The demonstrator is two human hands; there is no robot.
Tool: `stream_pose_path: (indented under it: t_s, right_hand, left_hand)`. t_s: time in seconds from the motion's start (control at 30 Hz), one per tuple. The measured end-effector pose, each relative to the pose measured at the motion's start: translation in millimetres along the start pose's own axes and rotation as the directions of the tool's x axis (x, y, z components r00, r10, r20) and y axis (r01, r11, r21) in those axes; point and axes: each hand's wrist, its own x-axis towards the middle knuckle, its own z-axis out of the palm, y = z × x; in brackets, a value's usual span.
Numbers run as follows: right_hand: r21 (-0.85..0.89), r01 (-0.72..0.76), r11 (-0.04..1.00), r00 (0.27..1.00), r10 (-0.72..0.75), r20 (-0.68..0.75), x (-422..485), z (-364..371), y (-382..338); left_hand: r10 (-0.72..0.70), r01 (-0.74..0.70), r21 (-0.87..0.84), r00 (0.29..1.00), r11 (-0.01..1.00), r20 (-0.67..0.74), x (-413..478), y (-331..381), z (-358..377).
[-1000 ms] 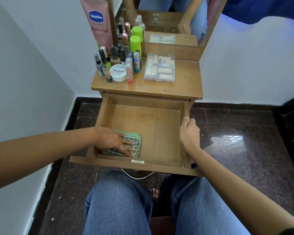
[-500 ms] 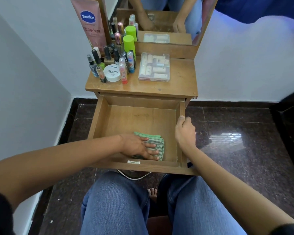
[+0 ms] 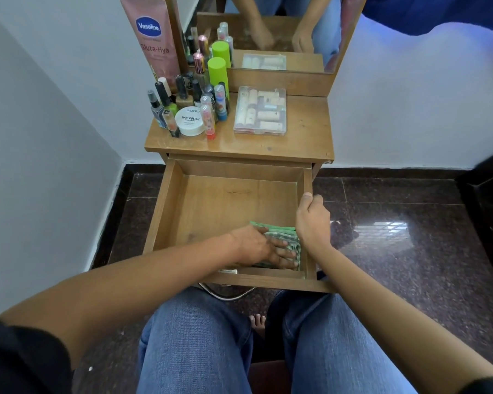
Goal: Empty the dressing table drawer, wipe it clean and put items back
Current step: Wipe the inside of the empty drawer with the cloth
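The wooden drawer (image 3: 225,200) of the dressing table stands pulled out, with only a cloth inside. A folded green checked cloth (image 3: 282,237) lies in its near right corner. My left hand (image 3: 261,247) presses flat on the cloth with straight fingers. My right hand (image 3: 312,220) grips the drawer's right side wall, thumb inside. On the tabletop (image 3: 305,137) stand several small cosmetic bottles (image 3: 188,100), a white nail polish remover tub (image 3: 190,120) and a clear plastic box (image 3: 260,110) of small items.
A pink Vaseline tube (image 3: 154,38) leans at the back left beside the mirror (image 3: 273,29). White walls close in on the left and behind. Dark glossy floor tiles (image 3: 396,237) spread to the right. My knees in jeans sit just below the drawer front.
My left hand has slid the cloth from the drawer's near left corner across to the near right corner. My right hand has stayed on the side wall.
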Motion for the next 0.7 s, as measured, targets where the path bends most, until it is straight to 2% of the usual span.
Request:
stream_pose_path:
  t_s: [0.07, 0.13, 0.23, 0.3, 0.5, 0.7]
  right_hand:
    - [0.002, 0.005, 1.0, 1.0, -0.005, 0.0, 0, -1, 1]
    - [0.001, 0.003, 1.0, 1.0, -0.003, 0.006, 1, -1, 1]
    - [-0.002, -0.007, 1.0, 1.0, 0.007, 0.016, 2, -1, 0]
    - [0.003, -0.006, 1.0, 1.0, 0.006, 0.013, 3, -1, 1]
    - [-0.007, -0.01, 1.0, 1.0, 0.01, 0.007, 3, -1, 2]
    - [-0.004, -0.01, 1.0, 1.0, 0.01, 0.002, 4, 0, 0]
  left_hand:
    - [-0.067, 0.065, -0.048, 0.997, 0.997, -0.03, -1, 2, 4]
    - [-0.197, 0.194, -0.062, 0.979, 0.979, -0.05, -1, -1, 0]
    - [-0.444, 0.425, -0.179, 0.892, 0.887, -0.083, 6, -23, -20]
    - [-0.523, 0.493, -0.237, 0.848, 0.837, -0.086, 16, -38, -35]
    - [-0.507, 0.461, -0.336, 0.86, 0.822, -0.062, 33, -42, -39]
    - [-0.303, 0.273, -0.318, 0.952, 0.908, -0.046, 8, -13, -24]
